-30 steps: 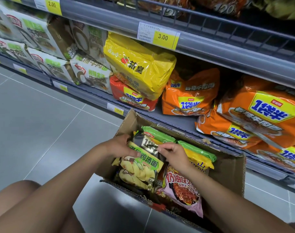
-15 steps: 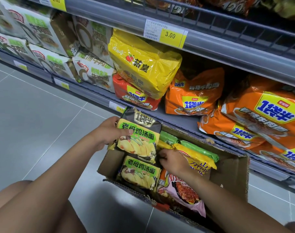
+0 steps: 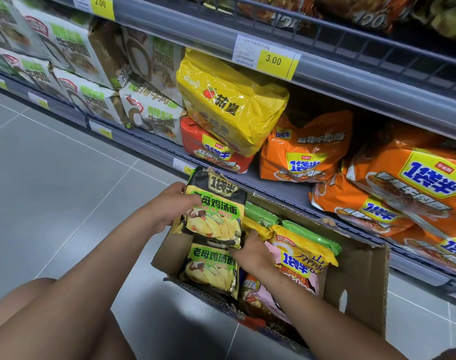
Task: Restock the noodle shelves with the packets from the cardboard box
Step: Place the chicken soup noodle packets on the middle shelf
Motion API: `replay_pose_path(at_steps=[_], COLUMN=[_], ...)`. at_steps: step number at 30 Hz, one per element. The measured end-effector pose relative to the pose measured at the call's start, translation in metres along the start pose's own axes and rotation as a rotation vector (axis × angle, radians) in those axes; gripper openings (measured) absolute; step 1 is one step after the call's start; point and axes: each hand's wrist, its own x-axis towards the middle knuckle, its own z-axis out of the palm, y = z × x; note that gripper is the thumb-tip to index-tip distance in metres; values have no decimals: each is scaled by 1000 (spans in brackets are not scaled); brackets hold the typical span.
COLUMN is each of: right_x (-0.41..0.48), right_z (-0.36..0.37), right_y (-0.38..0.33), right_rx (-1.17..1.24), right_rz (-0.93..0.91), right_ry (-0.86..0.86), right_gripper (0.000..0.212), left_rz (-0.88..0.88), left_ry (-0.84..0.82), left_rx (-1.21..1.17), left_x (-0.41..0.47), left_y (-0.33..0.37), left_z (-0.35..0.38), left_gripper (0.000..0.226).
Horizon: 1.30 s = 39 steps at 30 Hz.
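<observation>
A black-and-green noodle packet is held just above the open cardboard box, gripped at its edge by the left hand; the right hand lies among packets inside, its grip impossible to tell, below the stocked shelf.

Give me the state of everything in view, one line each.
Cardboard box: open, packets inside.
Raised packet: gripped by left hand, above the box.
Right hand: down in the box, fingertips hidden.
Matching packet: lying in the box.
Shelf: stocked with orange multipacks.
</observation>
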Motion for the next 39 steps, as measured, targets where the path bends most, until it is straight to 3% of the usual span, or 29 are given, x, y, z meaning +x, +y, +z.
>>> replay_pose_path(at_steps=[4,8,13,15,18,21,24,30,32,34,39], right_x=[-8,-22,-52,-56,-49,-43,-41,-56,-65,-76,-100], right_z=[0,4,10,16,25,24,5,-73,-101,-126,-174], right_y=[1,2,0,-3,-10,-6,-1,34,53,69,102], right_rx=[169,228,28,164,536,504,486,474,460,486,560], right_rz=[-61,-51,-159,-128,49,96,94,87,75,76,74], right_ry=[-14,-94,-27,9,-69,-125,-117,-113,-90,-61,-69], right_gripper=[34,60,64,64,69,64,79,43,55,80,30], left_rz=[-18,-30,-37,-42,-40,-32,-20,43,55,72,114], left_ry=[-14,-6,-26,-29,-33,-44,-50,-128,-178,-222,-364], left_rx=[-69,-108,-116,-130,-154,-152,-153,-147,-138,-145,-177], left_x=[-1,0,-2,-4,-6,-8,-10,-14,-14,-14,-25], left_y=[3,4,1,0,0,-1,0,10,12,14,26], left_z=[1,3,1,0,-1,-2,-4,-6,-5,-4,11], left_gripper=[32,32,32,31,32,32,30,26,27,28,34])
